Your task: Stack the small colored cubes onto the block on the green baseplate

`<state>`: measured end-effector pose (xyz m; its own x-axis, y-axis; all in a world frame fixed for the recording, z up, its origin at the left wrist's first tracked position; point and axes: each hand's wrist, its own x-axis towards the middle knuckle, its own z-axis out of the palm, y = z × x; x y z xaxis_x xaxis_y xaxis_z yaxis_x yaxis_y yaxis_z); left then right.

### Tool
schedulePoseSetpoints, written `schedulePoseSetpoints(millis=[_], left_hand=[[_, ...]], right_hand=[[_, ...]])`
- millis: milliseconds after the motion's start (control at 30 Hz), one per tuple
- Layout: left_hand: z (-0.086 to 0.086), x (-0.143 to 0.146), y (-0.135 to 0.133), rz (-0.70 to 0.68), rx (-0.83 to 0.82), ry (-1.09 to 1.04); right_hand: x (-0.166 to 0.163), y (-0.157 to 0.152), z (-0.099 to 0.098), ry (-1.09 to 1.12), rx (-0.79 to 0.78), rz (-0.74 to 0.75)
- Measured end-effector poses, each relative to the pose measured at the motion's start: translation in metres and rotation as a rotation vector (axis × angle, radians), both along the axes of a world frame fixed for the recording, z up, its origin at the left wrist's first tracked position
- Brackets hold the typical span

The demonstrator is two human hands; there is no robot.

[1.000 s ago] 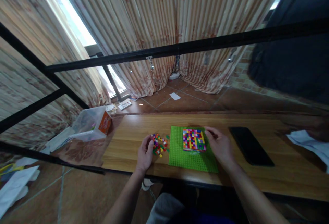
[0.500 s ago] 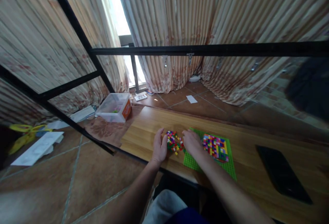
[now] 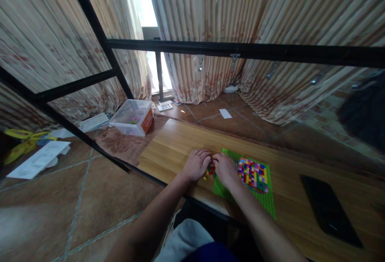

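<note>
A small pile of loose toy bricks [image 3: 211,170] in several colours lies on the wooden table, mostly covered by my hands. Over its left part my left hand [image 3: 197,165] rests with fingers stretched out. My right hand [image 3: 224,168] is at the pile's right side, its fingers bent and pressed together; whatever is at the fingertips is too small to make out. Under my right wrist lies a green baseplate [image 3: 269,206]. On it, to the right of that hand, sits a dense multicoloured block of bricks [image 3: 252,174].
A dark flat phone-like slab [image 3: 329,210] lies on the table's [image 3: 168,146] right part. Black metal bars [image 3: 186,46] cross in front of the curtains. On the floor at left stand a clear plastic box [image 3: 130,119] and a white moulded tray [image 3: 39,160].
My left hand has moved right, from beside the loose bricks to over them, close to my right hand. My right hand has barely moved. The camera view has shifted slightly.
</note>
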<state>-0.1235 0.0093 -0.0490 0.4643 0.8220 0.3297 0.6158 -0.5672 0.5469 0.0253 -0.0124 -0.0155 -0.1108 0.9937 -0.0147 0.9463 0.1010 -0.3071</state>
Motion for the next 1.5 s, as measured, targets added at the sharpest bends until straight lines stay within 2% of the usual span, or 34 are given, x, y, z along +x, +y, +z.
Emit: schedulePoseSetpoints(millis=[167,467,567,733,833,933,1033,1100,1200,1333,1500], left_hand=[[0.003,-0.003,-0.008,-0.114,-0.014,-0.007],[0.005,0.0,-0.02,-0.079,-0.051,-0.044],[0.007,0.0,-0.02,-0.084,-0.064,-0.05],[0.01,0.0,-0.02,-0.064,-0.067,-0.103],[0.009,0.0,-0.019,-0.038,-0.054,-0.122],[0.008,0.0,-0.018,-0.03,-0.048,-0.125],[0.007,0.0,-0.016,-0.013,-0.06,-0.131],[0.007,0.0,-0.015,-0.002,-0.067,-0.13],[0.007,0.0,-0.015,0.006,-0.076,-0.132],[0.007,0.0,-0.015,0.008,-0.082,-0.143],[0.007,0.0,-0.014,0.025,-0.073,-0.14]], right_hand=[[0.005,-0.016,-0.002,0.225,0.015,-0.031],[0.003,-0.025,-0.005,0.324,0.025,-0.004],[0.005,-0.035,0.0,0.445,0.085,-0.013],[0.02,-0.067,0.018,0.664,0.205,-0.023],[0.046,-0.086,0.021,0.773,0.255,-0.144],[0.083,-0.097,0.014,0.885,0.282,-0.365],[0.118,-0.1,0.005,1.005,0.287,-0.572],[0.131,-0.098,0.002,1.063,0.3,-0.64],[0.135,-0.091,-0.001,1.164,0.316,-0.657],[0.13,-0.082,-0.008,1.283,0.328,-0.609],[0.131,-0.075,-0.015,1.248,0.316,-0.563]])
